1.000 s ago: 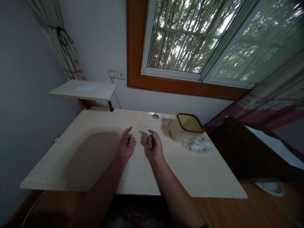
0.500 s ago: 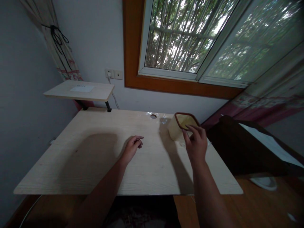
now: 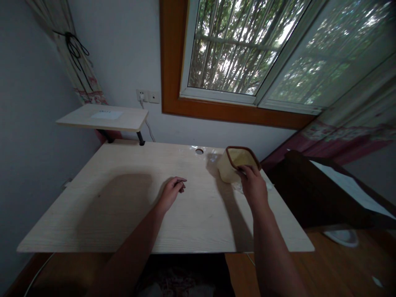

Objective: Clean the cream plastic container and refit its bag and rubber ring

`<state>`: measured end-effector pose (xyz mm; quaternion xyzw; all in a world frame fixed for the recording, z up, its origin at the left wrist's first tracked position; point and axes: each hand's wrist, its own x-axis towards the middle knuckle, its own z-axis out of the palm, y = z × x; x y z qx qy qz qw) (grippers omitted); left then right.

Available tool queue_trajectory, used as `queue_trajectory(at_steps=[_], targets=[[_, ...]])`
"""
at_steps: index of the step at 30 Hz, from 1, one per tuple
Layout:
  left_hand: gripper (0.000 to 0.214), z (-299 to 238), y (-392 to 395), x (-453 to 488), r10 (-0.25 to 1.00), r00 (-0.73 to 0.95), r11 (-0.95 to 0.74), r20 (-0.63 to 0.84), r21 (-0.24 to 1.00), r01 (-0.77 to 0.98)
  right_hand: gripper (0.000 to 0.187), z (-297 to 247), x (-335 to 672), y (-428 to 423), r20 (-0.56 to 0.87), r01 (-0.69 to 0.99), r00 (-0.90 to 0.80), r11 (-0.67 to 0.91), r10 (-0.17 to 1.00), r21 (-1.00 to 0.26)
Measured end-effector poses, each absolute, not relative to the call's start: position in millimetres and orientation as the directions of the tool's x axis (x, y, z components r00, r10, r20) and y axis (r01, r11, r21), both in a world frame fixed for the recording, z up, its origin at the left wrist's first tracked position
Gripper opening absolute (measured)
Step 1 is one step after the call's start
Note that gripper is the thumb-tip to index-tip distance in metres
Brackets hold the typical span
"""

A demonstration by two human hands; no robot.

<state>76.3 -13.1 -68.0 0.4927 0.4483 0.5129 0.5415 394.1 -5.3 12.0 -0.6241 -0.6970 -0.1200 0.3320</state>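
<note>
A pale yellow waste bin (image 3: 227, 171) with a brown rim stands upright at the back right of the wooden desk (image 3: 192, 222). My right hand (image 3: 252, 181) is at the near side of its rim, with fingers and thumb closed on the edge. Its fingers partly cover the rim's front corner. Beside the bin's base, some crumpled clear plastic (image 3: 238, 188) lies under and behind my right hand. My left hand (image 3: 173, 189) rests low over the desk's middle, index finger stretched out and the others loosely bent. Nothing shows in it.
A small raised shelf (image 3: 130, 117) with a paper label stands at the desk's back left. Near the back edge is a round cable hole (image 3: 199, 151). A dark brown piece of furniture (image 3: 315, 198) with white paper on it sits right of the desk.
My right hand has lowered slightly, and its fingers have closed from spread to gripping the bin's rim. The left hand has stayed in place.
</note>
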Motion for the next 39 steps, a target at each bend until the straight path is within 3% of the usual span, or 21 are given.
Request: queue_trajectory(at_steps=[10,19,30,39], targets=[[0.023,-73,-13,77,0.997,0.069,-0.021,0.031,0.991,-0.134,0.027,8,374,-10,0.651,0.842,-0.028,0.369,0.758,-0.393],[0.022,-71,-14,77,0.999,0.003,-0.048,0.049,0.988,-0.148,0.026,16,316,-15,0.621,0.789,-0.206,0.504,0.756,-0.352],[0.016,-75,-11,74,0.956,-0.267,-0.160,0.122,0.980,-0.123,0.028,4,266,-26,0.561,0.771,-0.339,0.565,0.755,-0.295],[0.011,-82,-9,68,0.867,-0.472,-0.230,0.162,0.969,-0.091,0.036,16,244,-40,0.586,0.644,-0.414,0.679,0.697,-0.352]])
